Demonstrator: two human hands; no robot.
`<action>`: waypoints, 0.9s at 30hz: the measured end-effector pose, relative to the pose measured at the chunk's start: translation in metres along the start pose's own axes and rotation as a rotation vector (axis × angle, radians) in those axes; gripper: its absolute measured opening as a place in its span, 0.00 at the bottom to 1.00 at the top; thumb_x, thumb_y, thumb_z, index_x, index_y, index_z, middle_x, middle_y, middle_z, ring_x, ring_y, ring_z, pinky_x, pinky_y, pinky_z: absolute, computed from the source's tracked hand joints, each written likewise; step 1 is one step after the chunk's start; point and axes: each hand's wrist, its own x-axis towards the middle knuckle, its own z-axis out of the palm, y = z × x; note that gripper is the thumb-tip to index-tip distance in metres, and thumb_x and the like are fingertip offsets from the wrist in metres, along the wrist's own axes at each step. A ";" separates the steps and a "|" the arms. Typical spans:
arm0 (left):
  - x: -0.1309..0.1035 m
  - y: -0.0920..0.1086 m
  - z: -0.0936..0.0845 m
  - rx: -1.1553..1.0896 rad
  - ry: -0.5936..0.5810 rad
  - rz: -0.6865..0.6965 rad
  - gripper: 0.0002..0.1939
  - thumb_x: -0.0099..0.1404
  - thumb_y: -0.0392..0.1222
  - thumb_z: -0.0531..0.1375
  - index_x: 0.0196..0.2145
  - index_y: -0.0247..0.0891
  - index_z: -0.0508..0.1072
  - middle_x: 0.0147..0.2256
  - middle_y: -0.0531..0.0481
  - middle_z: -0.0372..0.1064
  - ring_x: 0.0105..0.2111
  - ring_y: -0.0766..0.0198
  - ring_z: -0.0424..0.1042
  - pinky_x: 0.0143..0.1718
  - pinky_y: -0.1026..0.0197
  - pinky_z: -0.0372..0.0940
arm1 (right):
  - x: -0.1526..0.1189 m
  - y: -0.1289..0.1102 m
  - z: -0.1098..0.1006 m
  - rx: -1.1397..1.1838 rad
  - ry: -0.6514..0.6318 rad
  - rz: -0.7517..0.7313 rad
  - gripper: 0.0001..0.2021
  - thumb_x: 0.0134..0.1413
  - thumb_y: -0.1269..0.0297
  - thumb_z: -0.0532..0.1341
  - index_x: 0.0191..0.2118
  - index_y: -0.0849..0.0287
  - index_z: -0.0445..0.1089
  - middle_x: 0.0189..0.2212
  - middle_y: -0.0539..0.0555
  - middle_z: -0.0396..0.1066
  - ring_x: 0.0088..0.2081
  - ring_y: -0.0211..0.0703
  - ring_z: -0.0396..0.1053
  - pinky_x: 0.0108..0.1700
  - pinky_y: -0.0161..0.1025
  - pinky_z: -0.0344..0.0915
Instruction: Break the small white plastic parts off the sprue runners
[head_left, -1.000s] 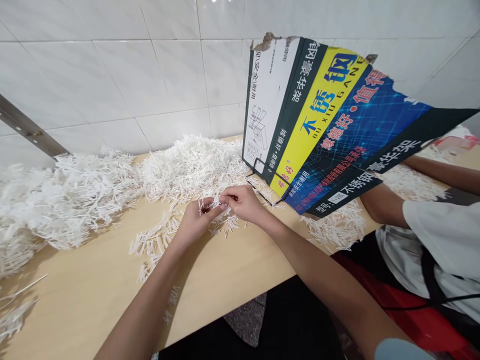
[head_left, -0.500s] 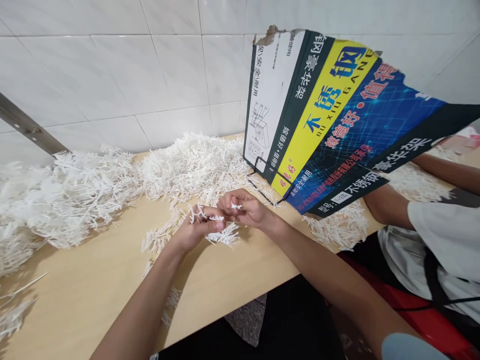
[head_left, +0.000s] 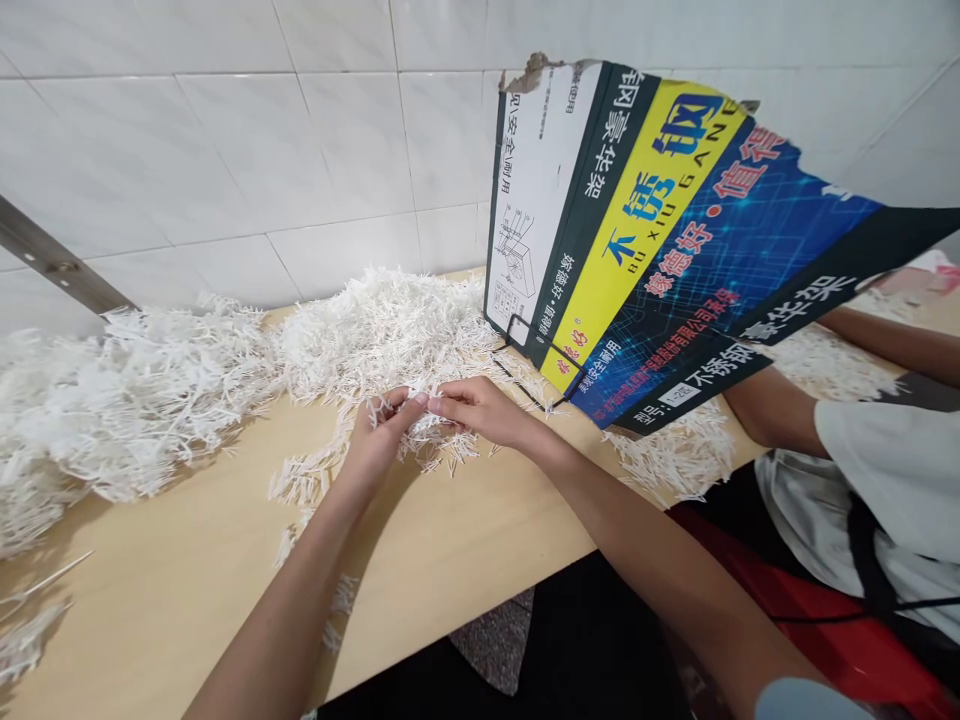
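My left hand (head_left: 384, 432) is closed in a pinch on small white branched plastic pieces (head_left: 381, 411), which stick out between its fingers. Right beside it, my right hand (head_left: 484, 410) has its thumb and fingers pressed together. The two thumbs meet at the same spot, and whatever the right fingers grip is largely hidden. Below both hands lie loose white pieces (head_left: 439, 440) on the wooden tabletop (head_left: 450, 540). Just behind the hands rises a heap of similar white pieces (head_left: 390, 325).
Another white heap (head_left: 150, 400) spreads along the left. A printed cardboard sheet (head_left: 637, 230) stands upright at the right, held by a black wire stand (head_left: 525, 385). Past it, a person's arm (head_left: 772, 405) rests by more white pieces (head_left: 675, 455). A tiled wall (head_left: 225, 150) closes the back.
My hands have come together so that the thumbs meet. The right fingers, curled around a white piece before, now pinch against the left fingertips. The view has shifted slightly.
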 end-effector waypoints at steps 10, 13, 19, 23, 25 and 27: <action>-0.006 0.007 0.002 -0.002 -0.171 -0.062 0.18 0.54 0.48 0.73 0.22 0.37 0.70 0.21 0.54 0.59 0.22 0.68 0.58 0.26 0.63 0.53 | 0.003 0.005 -0.004 0.054 0.115 -0.032 0.20 0.61 0.45 0.62 0.31 0.58 0.67 0.21 0.46 0.62 0.23 0.35 0.59 0.27 0.33 0.56; -0.006 0.007 0.003 0.046 -0.121 -0.027 0.16 0.54 0.46 0.73 0.21 0.37 0.71 0.20 0.54 0.60 0.22 0.68 0.58 0.26 0.63 0.53 | 0.001 0.004 -0.004 0.014 0.058 -0.001 0.22 0.64 0.42 0.57 0.32 0.58 0.66 0.23 0.46 0.64 0.24 0.35 0.60 0.27 0.33 0.55; -0.002 0.000 -0.001 0.172 -0.173 -0.023 0.09 0.57 0.45 0.70 0.28 0.37 0.81 0.23 0.51 0.69 0.24 0.65 0.64 0.27 0.62 0.57 | -0.001 -0.005 -0.004 -0.282 -0.002 -0.092 0.24 0.65 0.45 0.59 0.25 0.59 0.64 0.20 0.45 0.56 0.26 0.35 0.54 0.29 0.35 0.47; -0.003 0.002 0.003 0.067 -0.184 -0.053 0.08 0.55 0.44 0.71 0.27 0.37 0.81 0.25 0.49 0.71 0.26 0.63 0.67 0.29 0.61 0.59 | -0.002 -0.006 -0.001 -0.109 -0.018 -0.089 0.26 0.62 0.44 0.60 0.22 0.58 0.59 0.19 0.45 0.51 0.25 0.34 0.50 0.28 0.36 0.44; -0.006 0.006 0.006 -0.061 -0.213 -0.088 0.09 0.52 0.44 0.72 0.25 0.36 0.80 0.25 0.48 0.72 0.27 0.62 0.68 0.31 0.60 0.61 | -0.002 -0.002 0.002 0.146 -0.063 -0.037 0.27 0.59 0.43 0.63 0.21 0.57 0.55 0.19 0.44 0.47 0.23 0.33 0.46 0.26 0.36 0.42; -0.010 0.010 0.007 -0.178 -0.238 -0.109 0.12 0.48 0.45 0.73 0.23 0.35 0.79 0.23 0.48 0.70 0.26 0.63 0.67 0.30 0.60 0.60 | -0.002 0.002 0.005 0.416 -0.087 -0.011 0.28 0.57 0.44 0.64 0.21 0.55 0.49 0.18 0.43 0.44 0.20 0.33 0.42 0.24 0.36 0.41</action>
